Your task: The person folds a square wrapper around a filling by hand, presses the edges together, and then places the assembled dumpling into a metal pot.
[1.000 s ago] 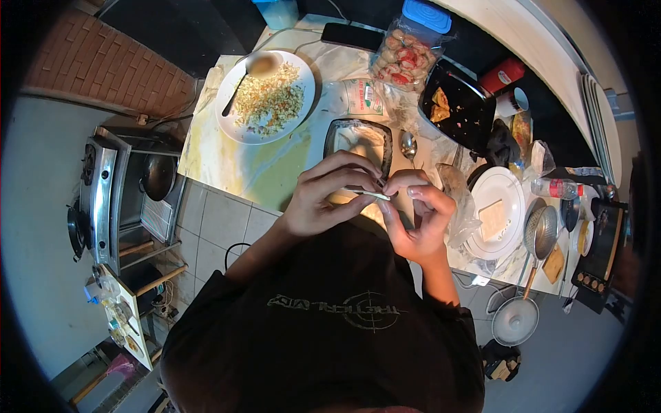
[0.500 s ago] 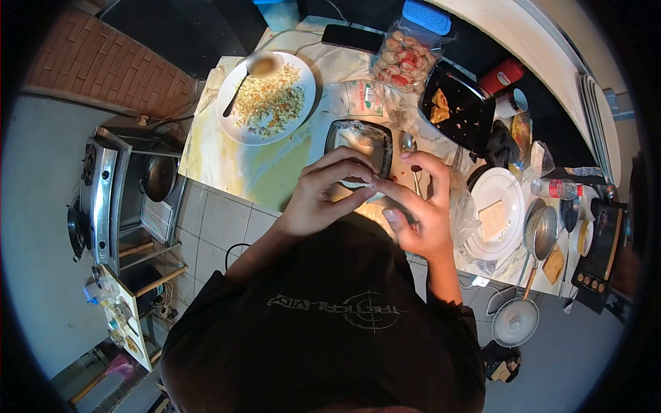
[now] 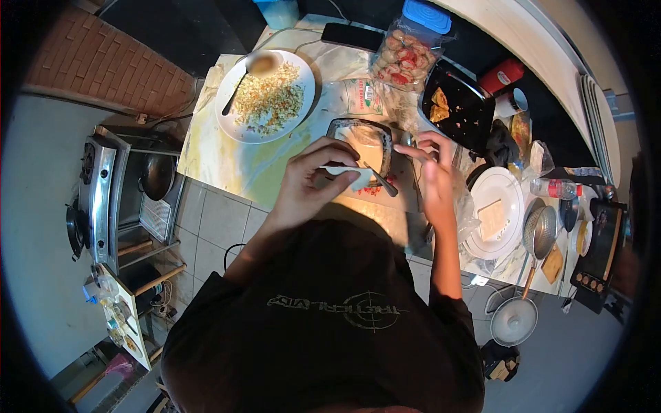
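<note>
Indoors, hands [image 3: 303, 186] hover above a marbled table [image 3: 234, 165] beside tiled floor [image 3: 222, 215].

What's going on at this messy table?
The person's left hand is pinching a small, thin white piece. The right hand is raised, and its fingers don't seem to hold anything. Just past the hands is a square, dark-rimmed bowl with something pale in it, and a metal spoon leans over its edge. A round white plate holds finely chopped food.

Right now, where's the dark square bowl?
Head view, upper centre: the square bowl sits just beyond the left hand, to the right of the plate of chopped food.
</note>
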{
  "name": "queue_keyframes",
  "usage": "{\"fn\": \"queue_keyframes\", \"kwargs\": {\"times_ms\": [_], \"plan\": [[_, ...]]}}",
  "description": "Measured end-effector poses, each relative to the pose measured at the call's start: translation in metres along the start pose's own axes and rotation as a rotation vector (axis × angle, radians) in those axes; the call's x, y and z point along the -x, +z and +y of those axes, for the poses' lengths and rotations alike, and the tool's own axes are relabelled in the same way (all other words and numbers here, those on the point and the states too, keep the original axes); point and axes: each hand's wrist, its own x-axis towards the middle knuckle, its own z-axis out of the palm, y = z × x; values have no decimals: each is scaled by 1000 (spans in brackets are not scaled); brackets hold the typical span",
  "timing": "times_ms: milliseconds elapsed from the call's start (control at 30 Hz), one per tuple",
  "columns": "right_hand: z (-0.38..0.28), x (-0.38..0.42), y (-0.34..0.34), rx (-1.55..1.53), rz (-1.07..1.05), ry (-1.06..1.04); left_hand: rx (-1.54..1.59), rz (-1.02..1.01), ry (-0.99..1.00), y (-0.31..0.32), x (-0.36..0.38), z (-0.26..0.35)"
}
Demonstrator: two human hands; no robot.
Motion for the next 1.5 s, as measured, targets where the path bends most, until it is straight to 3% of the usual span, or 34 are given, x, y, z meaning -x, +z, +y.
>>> {"fn": "queue_keyframes", "kwargs": {"times_ms": [67,133,300,533,700,733,800,867,1133,1200,1267,1333,1400,1500], "plan": [[29,6,3,390,-104,44,27,71,-72,-4,0,-1],[39,14,7,396,-152,52,28,87,-98,-7,1,-2],[44,19,9,761,-201,-48,22,138,-92,-7,4,-12],[30,17,-8,898,-214,-75,11,129,-94,-5,0,-8],[-6,7,1,255,87,93,-20,64,-45,1,-2,-3],[-14,7,6,254,90,93,-22,61,-45,1,-2,-3],[-31,7,18,-185,83,127,-103,-22,61,2,-3,-6],[-46,6,26,-149,64,38,-97,-42,63,4,-4,-4],[-42,9,39,-311,52,81,-72,-79,45,11,-3,2],[-41,6,37,-250,24,69,79,-52,-216,16,-2,8],[-40,5,37,-192,-4,59,127,-35,-236,18,1,-6],[-38,5,37,-204,-64,150,175,-17,-254,17,2,-13],[-32,7,36,-282,-63,232,304,-70,-464,14,3,-13],[-31,10,37,-483,-2,364,436,94,-398,21,1,-1]]}}
